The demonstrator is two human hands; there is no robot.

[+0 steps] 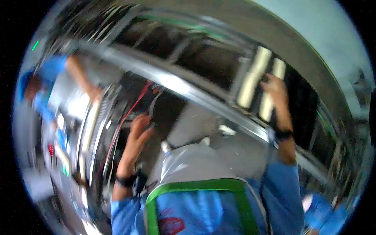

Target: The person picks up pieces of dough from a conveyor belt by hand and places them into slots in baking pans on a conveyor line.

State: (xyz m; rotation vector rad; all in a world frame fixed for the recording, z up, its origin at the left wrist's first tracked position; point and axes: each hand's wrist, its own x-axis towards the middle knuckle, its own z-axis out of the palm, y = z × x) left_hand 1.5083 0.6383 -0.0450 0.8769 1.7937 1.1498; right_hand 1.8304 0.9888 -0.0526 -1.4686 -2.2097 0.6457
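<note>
My right hand point(276, 91), with a dark band on its wrist, is over the right-hand row of cream-coloured bars point(266, 106) on a dark rack. Its thumb and a finger stand apart at the row's left side; whether they touch it is unclear. Left of that row lies another row of cream bars point(250, 84). My left hand point(138, 132) is raised by a red cord point(133, 107), its thumb and bent fingers apart with nothing visible between them. Motion blurs both hands.
A long metal rail point(180, 84) with framed dark bays crosses in front of me. At left, a co-worker in blue point(51, 72) reaches toward a bench with long pale strips point(91, 125). A small white object point(227, 130) lies on the floor. Another blue-clad person point(325, 213) is at lower right.
</note>
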